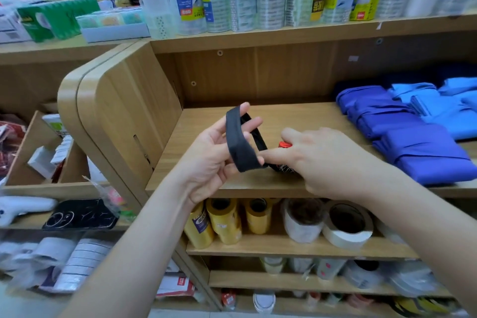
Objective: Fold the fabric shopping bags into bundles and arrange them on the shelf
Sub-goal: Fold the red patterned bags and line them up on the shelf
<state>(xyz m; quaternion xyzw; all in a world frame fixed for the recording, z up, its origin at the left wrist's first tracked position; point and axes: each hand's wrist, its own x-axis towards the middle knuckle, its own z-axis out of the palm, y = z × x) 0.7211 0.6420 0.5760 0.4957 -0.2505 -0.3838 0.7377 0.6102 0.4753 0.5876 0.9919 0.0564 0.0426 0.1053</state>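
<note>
One black strap (238, 147) is held by the left hand (209, 160), looped over two raised fingers while the lower fingers are curled against it. The strap's near end is touched by the right hand (325, 160), which is laid over one black bundle (280, 168); whether it is gripped cannot be told. Both are above the wooden shelf (206, 124). Three dark blue folded bags (413, 147) are stacked at its right, with paler blue ones (438, 100) behind, too blurred to count. Three yellow rolls (224, 219) and two white rolls (346, 227) are stored below, in a shop.
</note>
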